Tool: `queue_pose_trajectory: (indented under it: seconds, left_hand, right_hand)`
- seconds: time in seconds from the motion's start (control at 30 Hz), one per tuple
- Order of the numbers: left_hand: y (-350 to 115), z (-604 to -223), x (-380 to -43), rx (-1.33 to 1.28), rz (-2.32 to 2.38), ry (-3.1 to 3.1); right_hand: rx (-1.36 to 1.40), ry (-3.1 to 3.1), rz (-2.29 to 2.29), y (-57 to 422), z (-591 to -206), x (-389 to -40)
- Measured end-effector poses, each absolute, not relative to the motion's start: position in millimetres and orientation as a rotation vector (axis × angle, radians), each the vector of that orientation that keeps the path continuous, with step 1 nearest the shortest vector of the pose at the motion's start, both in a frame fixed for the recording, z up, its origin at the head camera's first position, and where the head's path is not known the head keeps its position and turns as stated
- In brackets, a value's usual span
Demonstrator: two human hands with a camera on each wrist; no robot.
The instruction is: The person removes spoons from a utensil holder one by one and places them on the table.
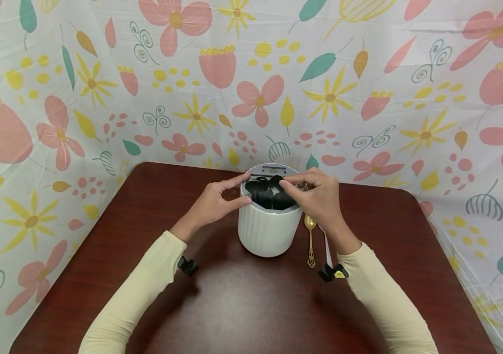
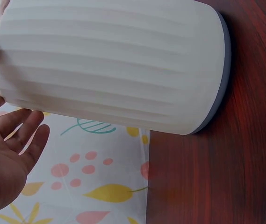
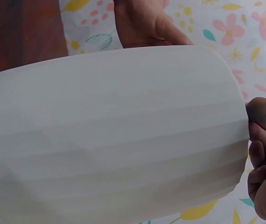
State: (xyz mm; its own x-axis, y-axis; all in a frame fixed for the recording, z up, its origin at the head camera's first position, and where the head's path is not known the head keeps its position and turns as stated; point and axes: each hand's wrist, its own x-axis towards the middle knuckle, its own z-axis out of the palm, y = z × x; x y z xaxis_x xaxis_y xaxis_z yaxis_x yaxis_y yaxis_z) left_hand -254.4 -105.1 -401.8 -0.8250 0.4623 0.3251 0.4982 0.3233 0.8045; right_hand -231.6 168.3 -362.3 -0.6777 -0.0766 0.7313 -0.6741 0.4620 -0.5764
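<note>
A white ribbed utensil holder (image 1: 270, 236) with a grey base stands upright on the table, several glossy black spoons (image 1: 265, 197) crowded in it with their rounded heads up. My left hand (image 1: 213, 204) is at its left side, thumb and straight fingers touching the rim. Over the right rim, my right hand (image 1: 319, 194) pinches one black spoon between thumb and forefinger; its handle is hidden inside. In the right wrist view, the holder's ribbed wall hides what those curled fingers hold.
A gold spoon (image 1: 310, 236) with an ornate handle lies right of the holder. Beside it is a silver utensil (image 1: 327, 248), its upper end hidden under the right hand. The dark wooden table (image 1: 242, 309) ends at a floral cloth (image 1: 216, 118) behind and at both sides.
</note>
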Motion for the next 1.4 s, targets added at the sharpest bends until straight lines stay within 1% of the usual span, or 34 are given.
queue_pose_trajectory:
  seconds: [0.27,0.7,1.13,1.4]
  left_hand:
    - [-105.5,-402.3,-253.8,-0.919,-1.572,-2.520]
    - [-104.7,-402.1,-252.7,-0.930,-1.570,-2.522]
    - [-104.8,-400.6,-252.4,-0.918,-1.567,-2.518]
    - [-104.3,-401.2,-251.3,-0.912,-1.581,-2.517]
  right_hand:
    - [0.622,-2.045,1.174,171.3,-354.9,-234.2]
    - [0.634,-1.989,1.195,176.9,-330.9,-237.3]
    - [0.643,-1.832,1.286,178.7,-299.8,-247.4]
    - [0.664,-1.768,1.366,189.8,-288.3,-252.0]
